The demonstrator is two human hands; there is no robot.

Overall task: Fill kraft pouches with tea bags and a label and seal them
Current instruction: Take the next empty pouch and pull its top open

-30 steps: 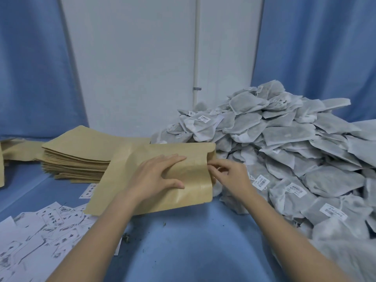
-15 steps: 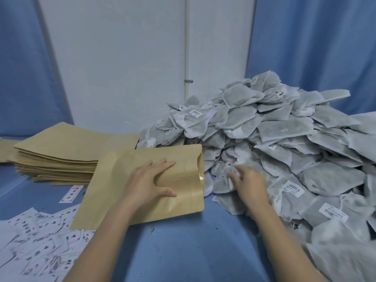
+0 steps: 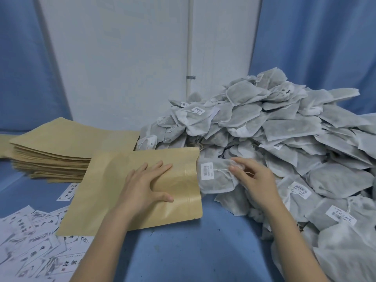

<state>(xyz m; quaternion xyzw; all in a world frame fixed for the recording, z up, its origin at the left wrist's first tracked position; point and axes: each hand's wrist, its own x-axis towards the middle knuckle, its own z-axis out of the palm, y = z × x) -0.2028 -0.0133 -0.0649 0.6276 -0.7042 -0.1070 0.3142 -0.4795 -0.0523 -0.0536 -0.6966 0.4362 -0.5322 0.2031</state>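
Observation:
A kraft pouch (image 3: 114,190) lies flat on the blue table, its open mouth facing right. My left hand (image 3: 146,184) rests on it with fingers spread and straight, pressing it down. My right hand (image 3: 254,180) pinches a white tea bag (image 3: 215,178) with a barcode tag, held right at the pouch mouth. A big heap of tea bags (image 3: 284,129) covers the right side. Printed paper labels (image 3: 30,241) lie scattered at the lower left.
A thick stack of flat kraft pouches (image 3: 61,145) sits at the back left. Blue curtains (image 3: 325,47) and a white wall panel (image 3: 122,58) stand behind the table. Bare blue tabletop (image 3: 193,241) shows between my forearms.
My right hand left the pouch mouth, reached into the heap, took a tea bag and brought it back left to the pouch opening. My left hand stayed on the pouch.

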